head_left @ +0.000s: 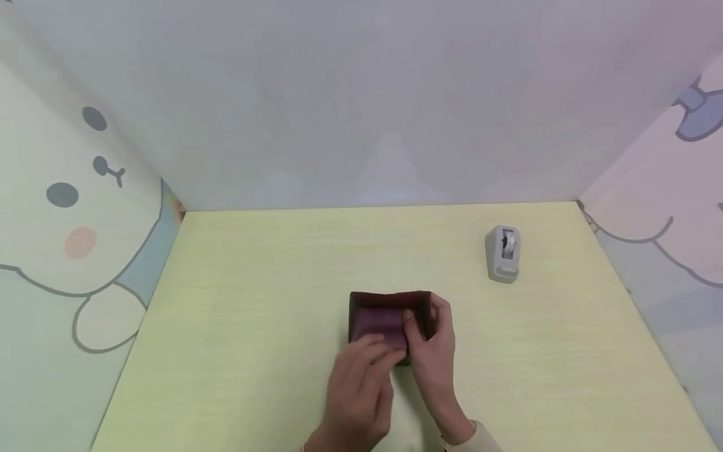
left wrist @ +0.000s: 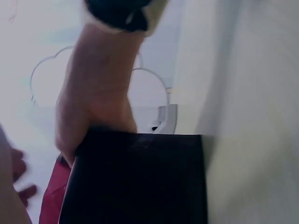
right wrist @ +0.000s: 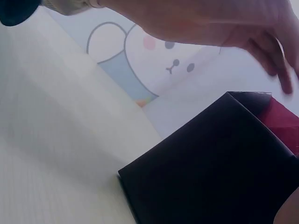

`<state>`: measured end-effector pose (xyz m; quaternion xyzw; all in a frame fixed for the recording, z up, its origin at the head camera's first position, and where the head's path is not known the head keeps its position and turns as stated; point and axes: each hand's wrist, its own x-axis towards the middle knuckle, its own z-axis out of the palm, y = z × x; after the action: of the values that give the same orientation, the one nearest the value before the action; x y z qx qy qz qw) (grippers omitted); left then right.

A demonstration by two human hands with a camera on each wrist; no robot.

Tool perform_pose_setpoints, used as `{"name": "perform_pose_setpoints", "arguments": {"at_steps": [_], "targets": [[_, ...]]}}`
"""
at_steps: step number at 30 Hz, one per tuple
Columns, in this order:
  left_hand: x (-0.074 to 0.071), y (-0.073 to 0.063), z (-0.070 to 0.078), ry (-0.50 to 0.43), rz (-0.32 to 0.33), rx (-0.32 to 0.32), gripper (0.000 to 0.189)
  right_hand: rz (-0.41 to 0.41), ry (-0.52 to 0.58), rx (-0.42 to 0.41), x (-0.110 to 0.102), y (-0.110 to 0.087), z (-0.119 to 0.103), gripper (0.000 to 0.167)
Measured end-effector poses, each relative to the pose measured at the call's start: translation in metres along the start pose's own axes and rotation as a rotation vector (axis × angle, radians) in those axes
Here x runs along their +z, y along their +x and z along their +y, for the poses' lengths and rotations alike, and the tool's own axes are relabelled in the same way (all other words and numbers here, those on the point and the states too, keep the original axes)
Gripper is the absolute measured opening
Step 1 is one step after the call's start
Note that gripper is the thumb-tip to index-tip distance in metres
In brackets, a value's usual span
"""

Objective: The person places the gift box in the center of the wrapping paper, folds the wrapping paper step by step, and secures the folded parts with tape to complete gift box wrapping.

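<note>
A small black box (head_left: 354, 314) with its top side open stands near the front middle of the table. Inside it lies a purple-red sheet or panel (head_left: 377, 319), which shows as a red surface (right wrist: 279, 116) at the top in the right wrist view. My right hand (head_left: 435, 351) grips the box at its right wall, thumb inside over the panel's edge and fingers outside. Over the front edge hovers my left hand (head_left: 361, 389), its fingers loosely bent and apart from the box in the right wrist view. The black front face (left wrist: 140, 182) fills the lower left wrist view.
A grey tape dispenser (head_left: 503, 254) stands on the pale yellow table (head_left: 254, 270), behind and to the right of the box. A plain wall (head_left: 373, 113) rises at the back, and panels with cartoon animals (head_left: 73, 207) flank both sides.
</note>
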<state>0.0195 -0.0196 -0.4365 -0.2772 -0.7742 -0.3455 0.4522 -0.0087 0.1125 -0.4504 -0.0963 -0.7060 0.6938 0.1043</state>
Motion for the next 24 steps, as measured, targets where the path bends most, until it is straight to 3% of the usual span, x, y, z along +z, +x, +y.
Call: {"name": "perform_pose_setpoints", "arguments": {"at_steps": [3,6,12,17,20,24], "targets": [[-0.003,-0.009,0.006,0.214,-0.332,-0.062,0.043,-0.008,-0.004,0.015,-0.001,0.0,0.0,0.038],[-0.001,-0.016,0.007,0.371,-0.517,-0.078,0.051,-0.014,-0.008,0.027,-0.001,0.001,-0.001,0.039],[0.001,-0.019,0.008,0.478,-0.59,-0.048,0.056,-0.032,-0.013,0.031,-0.003,0.001,-0.001,0.041],[0.0,-0.019,0.009,0.498,-0.655,-0.047,0.061,-0.048,-0.046,0.004,-0.01,-0.003,-0.001,0.043],[0.001,-0.018,0.009,0.504,-0.654,-0.039,0.068,-0.027,-0.07,-0.08,-0.016,-0.009,0.001,0.046],[0.002,-0.018,0.007,0.52,-0.619,-0.02,0.073,0.024,-0.144,-0.267,-0.022,-0.016,0.005,0.038]]}}
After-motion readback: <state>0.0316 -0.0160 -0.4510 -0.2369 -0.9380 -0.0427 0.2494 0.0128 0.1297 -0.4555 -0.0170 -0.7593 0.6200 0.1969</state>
